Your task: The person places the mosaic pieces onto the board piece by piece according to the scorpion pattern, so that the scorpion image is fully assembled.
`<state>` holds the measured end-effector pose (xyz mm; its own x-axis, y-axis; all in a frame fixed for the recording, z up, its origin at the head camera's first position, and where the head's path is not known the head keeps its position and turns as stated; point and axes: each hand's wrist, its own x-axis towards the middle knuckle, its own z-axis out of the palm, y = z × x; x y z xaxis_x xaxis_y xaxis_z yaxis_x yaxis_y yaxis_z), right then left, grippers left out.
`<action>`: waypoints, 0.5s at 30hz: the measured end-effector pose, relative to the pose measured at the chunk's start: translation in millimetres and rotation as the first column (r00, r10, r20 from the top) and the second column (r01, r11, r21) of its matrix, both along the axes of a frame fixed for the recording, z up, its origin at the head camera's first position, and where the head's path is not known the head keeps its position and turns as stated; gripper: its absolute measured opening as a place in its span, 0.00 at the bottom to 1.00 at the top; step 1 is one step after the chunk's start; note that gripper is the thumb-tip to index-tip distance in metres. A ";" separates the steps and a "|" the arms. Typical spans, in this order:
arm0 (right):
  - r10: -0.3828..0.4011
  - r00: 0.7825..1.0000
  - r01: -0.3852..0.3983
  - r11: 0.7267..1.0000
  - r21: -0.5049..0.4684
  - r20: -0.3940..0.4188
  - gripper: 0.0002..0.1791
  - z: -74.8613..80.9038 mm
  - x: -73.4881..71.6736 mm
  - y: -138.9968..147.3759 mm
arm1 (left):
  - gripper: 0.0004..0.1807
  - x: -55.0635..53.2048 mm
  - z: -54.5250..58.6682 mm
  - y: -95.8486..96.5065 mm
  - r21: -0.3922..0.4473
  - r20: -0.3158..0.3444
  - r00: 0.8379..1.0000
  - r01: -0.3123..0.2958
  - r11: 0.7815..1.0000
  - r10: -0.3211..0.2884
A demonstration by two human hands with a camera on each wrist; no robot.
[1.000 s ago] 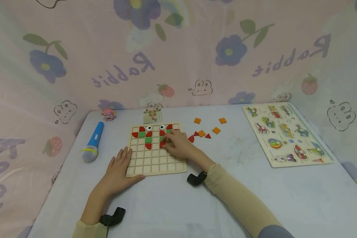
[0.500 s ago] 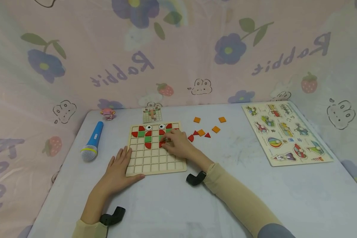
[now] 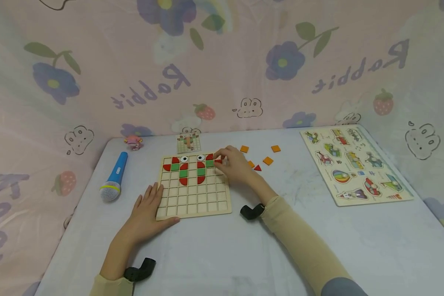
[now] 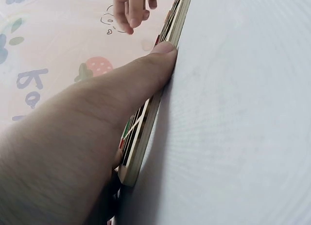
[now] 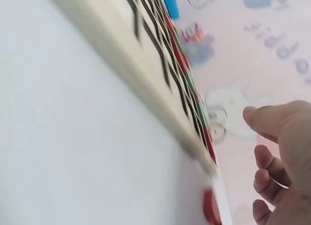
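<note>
A wooden grid board [image 3: 196, 201] lies on the table, bearing red quarter-round pieces [image 3: 201, 180], green squares [image 3: 183, 173] and two eye pieces [image 3: 201, 158] in its far rows. My left hand [image 3: 142, 218] rests at the board's near left corner, fingers straight along the side and thumb [image 4: 163, 52] over the near edge. Above the far right corner hovers my right hand [image 3: 237, 166], its fingers loosely bent. In the right wrist view a gap shows between thumb [image 5: 272, 119] and fingers, with nothing held. That hand hides some loose pieces in the head view.
Orange squares [image 3: 276, 148] and a red triangle [image 3: 257, 168] lie right of the board. Behind it is a small pattern card [image 3: 188, 142]. A toy microphone [image 3: 114, 176] and a pink figurine [image 3: 134, 142] stand left. A picture puzzle board [image 3: 355, 164] lies far right.
My right hand has left the red and green column and moved right and away, to the board's far right corner. The red piece at the column's bottom is now uncovered. My left hand stays put.
</note>
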<state>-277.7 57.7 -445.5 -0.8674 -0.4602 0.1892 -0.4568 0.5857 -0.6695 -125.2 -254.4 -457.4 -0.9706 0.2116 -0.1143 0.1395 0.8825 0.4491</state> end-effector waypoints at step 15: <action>-0.287 0.954 0.299 0.941 -0.159 0.091 0.15 -14.8 -33.0 72.4 | 0.67 -0.8 -2.9 -0.5 -0.005 -0.004 1.000 -0.001 1.000 0.001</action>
<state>-310.7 130.1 -460.3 -0.9721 -0.1500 0.1805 -0.2341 0.5631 -0.7926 -126.0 -254.9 -460.3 -0.9712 0.2106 -0.1118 0.1407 0.8848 0.4443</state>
